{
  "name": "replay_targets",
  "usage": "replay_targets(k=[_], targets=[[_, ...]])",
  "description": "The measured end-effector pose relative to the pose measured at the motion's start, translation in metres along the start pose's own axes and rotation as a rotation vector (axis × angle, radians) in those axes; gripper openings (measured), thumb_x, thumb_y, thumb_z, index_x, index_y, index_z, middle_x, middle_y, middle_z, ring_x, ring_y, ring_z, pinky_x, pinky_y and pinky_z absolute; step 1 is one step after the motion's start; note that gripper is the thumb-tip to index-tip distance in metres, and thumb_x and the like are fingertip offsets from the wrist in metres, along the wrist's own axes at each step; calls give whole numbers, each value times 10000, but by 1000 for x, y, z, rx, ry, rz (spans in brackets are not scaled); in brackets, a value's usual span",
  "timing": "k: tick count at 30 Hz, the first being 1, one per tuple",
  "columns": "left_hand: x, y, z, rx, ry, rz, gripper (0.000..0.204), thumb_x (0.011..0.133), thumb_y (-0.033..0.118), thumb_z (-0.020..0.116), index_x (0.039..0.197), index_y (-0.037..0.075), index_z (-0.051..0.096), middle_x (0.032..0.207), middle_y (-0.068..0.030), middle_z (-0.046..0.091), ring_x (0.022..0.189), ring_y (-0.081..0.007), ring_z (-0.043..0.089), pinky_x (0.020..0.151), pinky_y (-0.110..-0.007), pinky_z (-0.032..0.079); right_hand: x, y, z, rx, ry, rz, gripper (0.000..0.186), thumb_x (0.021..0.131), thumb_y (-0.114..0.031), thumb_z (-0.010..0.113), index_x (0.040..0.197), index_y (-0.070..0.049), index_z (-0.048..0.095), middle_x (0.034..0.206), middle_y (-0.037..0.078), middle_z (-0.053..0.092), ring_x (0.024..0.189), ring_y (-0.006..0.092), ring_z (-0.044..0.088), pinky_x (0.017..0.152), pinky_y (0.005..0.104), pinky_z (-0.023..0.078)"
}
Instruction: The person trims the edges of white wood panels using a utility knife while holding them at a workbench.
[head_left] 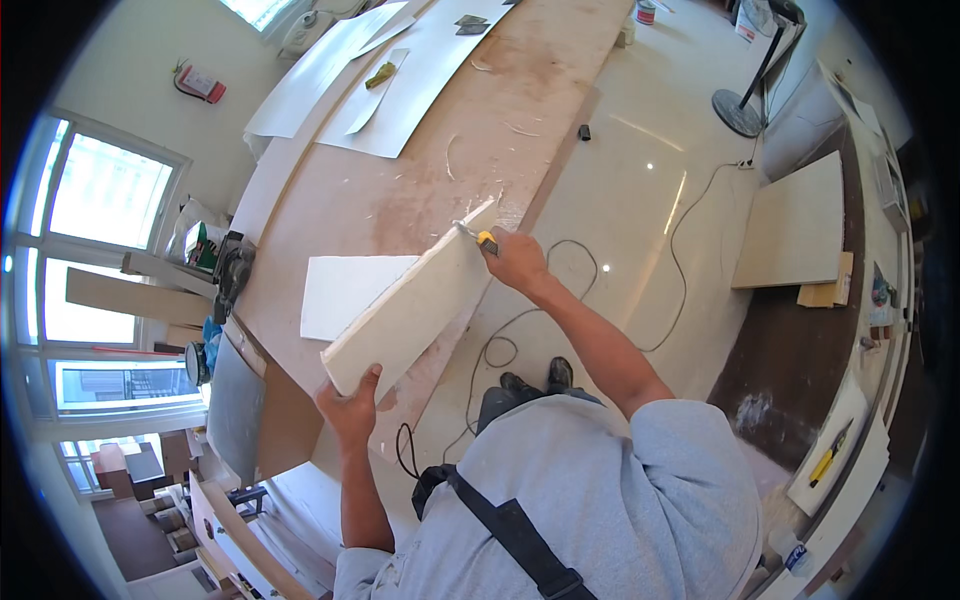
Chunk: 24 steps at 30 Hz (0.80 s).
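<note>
A cream-coloured board point(425, 300) stands tilted on its long side over the workbench point(400, 195). My left hand point(350, 405) grips its lower near corner, thumb on the broad face. At the far end, my right hand point(518, 262) is closed around a utility knife point(487, 242) with a yellow and black handle. The knife's metal end meets the board's upper edge, which looks rough along its length. Behind the board lies a white rectangular panel point(345, 285), partly covered by it. Thin curled shavings are scattered on the bench beyond.
White sheets point(420, 100) lie at the bench's far end. A dark power tool point(234, 268) sits at its left edge. Cables point(510, 350) loop over the floor near my shoes point(560, 374). Another yellow knife point(825, 465) and a leaning board point(795, 230) are on the right.
</note>
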<state>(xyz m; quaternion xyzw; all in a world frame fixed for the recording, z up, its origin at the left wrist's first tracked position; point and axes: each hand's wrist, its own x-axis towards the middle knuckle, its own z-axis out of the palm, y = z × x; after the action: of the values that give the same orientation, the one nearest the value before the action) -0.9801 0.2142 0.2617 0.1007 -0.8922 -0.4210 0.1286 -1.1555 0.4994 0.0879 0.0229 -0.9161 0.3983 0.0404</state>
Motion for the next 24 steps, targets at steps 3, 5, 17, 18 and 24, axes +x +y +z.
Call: replay_targets(k=[3, 5, 17, 18, 24], targets=[[-8, -4, 3, -9, 6, 6, 288, 864, 117, 866, 1049, -82, 773, 932, -125, 792, 840, -165, 724, 785, -329, 572, 8, -1, 9, -31, -19, 9, 269, 943, -310, 679, 965, -43, 651, 850, 229, 724, 830, 437, 716, 753, 543, 561], [-11, -8, 3, -45, 13, 33, 275, 864, 97, 858, 1057, -80, 774, 942, -126, 794, 844, -167, 727, 789, -329, 573, 12, -2, 11, -28, -7, -4, 257, 938, -296, 681, 964, -42, 650, 858, 225, 726, 840, 433, 719, 760, 540, 564], [-16, -38, -7, 16, 4, 52, 275, 855, 130, 867, 1026, -66, 776, 932, -117, 798, 839, -149, 722, 799, -328, 569, 54, 82, 44, -212, 53, -124, 247, 910, -281, 697, 1024, -65, 669, 847, 217, 726, 817, 434, 719, 730, 550, 570], [-16, -40, -12, 42, 21, 12, 275, 855, 130, 867, 1026, -66, 776, 932, -117, 798, 839, -149, 722, 799, -328, 569, 59, 97, 35, -258, 34, -159, 266, 912, -289, 691, 1053, -63, 693, 861, 217, 735, 831, 425, 728, 736, 546, 575], [-40, -53, -60, -74, 195, -28, 391, 826, 215, 911, 1055, -65, 763, 959, -103, 781, 863, -162, 709, 823, -332, 564, 19, 164, -42, -328, 87, 501, 356, 970, -350, 647, 1121, -40, 733, 920, 219, 756, 894, 414, 740, 763, 550, 572]])
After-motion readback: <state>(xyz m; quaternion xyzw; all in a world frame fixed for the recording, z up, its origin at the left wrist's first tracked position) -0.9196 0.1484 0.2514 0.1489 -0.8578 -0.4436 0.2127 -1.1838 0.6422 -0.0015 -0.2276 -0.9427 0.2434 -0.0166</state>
